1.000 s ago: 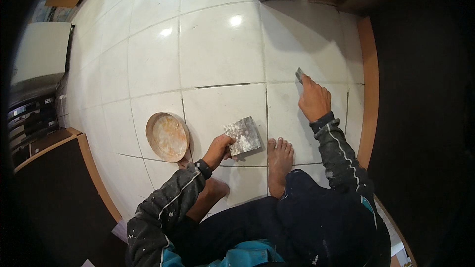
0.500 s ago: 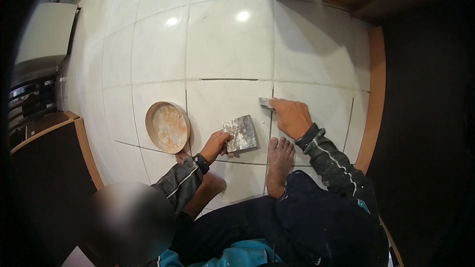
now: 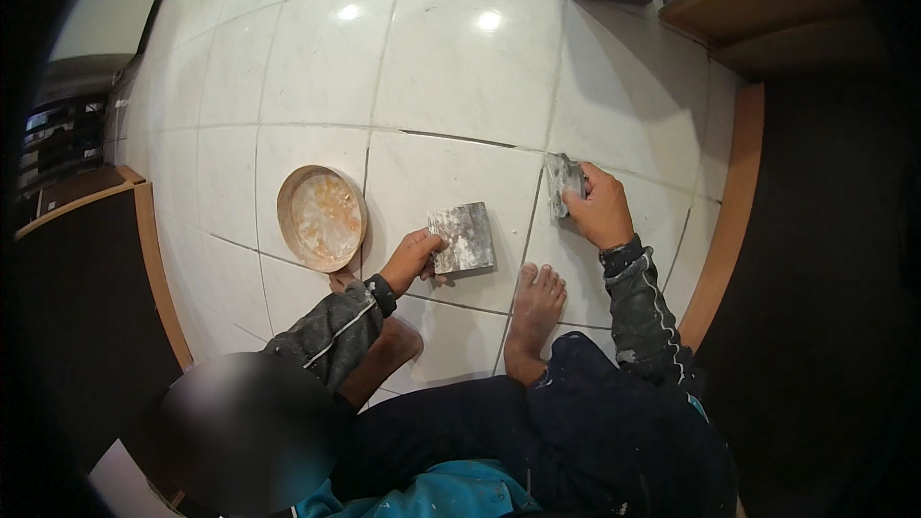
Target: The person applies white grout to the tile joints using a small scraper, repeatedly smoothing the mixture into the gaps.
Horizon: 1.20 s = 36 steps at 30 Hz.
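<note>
My left hand (image 3: pixel 411 261) grips the near-left edge of a square flat plate (image 3: pixel 464 238) smeared with white and grey paste, the thumb on top. It is held low above the white floor tiles. My right hand (image 3: pixel 606 209) is closed on a flat scraper (image 3: pixel 560 180), its broad grey face smeared with paste. The scraper is at a tile joint (image 3: pixel 543 184), right of the plate; whether its edge touches the floor I cannot tell. Left of the plate sits a round, shallow tan bowl (image 3: pixel 285 225) with white and orange residue inside.
My bare right foot (image 3: pixel 534 312) is on the tiles between the hands; the left foot is partly hidden behind my left arm. Dark wood-edged furniture (image 3: pixel 734 192) borders the right side, and another such piece (image 3: pixel 158 278) the left. Some joints show dark gaps (image 3: pixel 459 138).
My right hand has moved right and a little forward, and the scraper has turned to show its broad face. My left hand still holds the plate. The whole view has shifted slightly.
</note>
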Motion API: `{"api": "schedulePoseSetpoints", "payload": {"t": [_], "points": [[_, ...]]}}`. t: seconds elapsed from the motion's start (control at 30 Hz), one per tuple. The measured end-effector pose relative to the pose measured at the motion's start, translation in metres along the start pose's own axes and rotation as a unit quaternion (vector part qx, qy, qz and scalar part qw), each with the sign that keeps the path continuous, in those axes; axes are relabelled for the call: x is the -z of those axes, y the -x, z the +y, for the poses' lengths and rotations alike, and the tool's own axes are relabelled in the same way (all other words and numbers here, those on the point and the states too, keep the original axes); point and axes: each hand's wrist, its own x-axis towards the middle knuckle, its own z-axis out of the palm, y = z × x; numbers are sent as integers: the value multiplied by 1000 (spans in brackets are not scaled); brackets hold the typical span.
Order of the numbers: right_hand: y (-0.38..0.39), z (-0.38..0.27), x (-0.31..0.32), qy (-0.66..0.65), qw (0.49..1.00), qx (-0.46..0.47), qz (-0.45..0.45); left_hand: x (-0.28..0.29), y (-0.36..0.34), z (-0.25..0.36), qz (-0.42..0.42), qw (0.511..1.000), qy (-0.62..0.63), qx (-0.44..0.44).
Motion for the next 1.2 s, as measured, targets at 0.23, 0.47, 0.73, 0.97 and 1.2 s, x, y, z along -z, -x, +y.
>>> {"api": "schedulePoseSetpoints", "payload": {"t": [0.23, 0.47, 0.73, 0.97, 1.2], "points": [[9, 44, -25, -284, 958, 17, 33, -1, -5, -4, 41, 997, -19, -68], [7, 27, -18, -421, 906, -45, -18, -11, 2, 5, 27, 998, -11, -53], [12, 3, -31, 96, 955, 226, 164, -5, 1, -1, 47, 998, -16, -49], [11, 20, -74, 293, 908, 277, 118, -7, 1, -4, 51, 997, -13, -59], [22, 52, -103, 393, 858, 299, 139, 0, -1, -16, 63, 994, -6, -84]]}}
